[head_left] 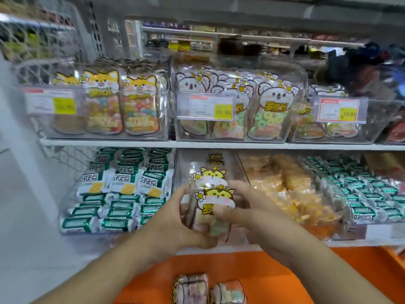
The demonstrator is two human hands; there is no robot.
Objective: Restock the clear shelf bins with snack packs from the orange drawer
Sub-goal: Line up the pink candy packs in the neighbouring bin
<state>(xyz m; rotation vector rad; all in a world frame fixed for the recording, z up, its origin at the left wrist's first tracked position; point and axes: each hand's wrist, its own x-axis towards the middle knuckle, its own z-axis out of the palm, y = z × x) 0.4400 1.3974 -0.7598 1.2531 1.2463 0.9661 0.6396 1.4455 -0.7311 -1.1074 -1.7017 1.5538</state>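
Both hands, left (175, 218) and right (247, 207), grip snack packs (215, 199) mid-frame at a clear bin (232, 163), above the orange drawer (274, 279).

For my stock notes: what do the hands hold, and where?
Both hands, left hand and right hand, hold yellow cat snack packs by their side edges.

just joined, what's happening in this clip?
A person is restocking a shop shelf. Both hands, left hand and right hand, hold clear snack packs with a yellow cartoon animal print at the mouth of the clear plastic bin on the lower shelf; one similar pack already stands further back in that bin. Two more clear packs of pastel sweets lie in the orange drawer below. The neighbouring bins hold green-and-white packets and orange snacks.
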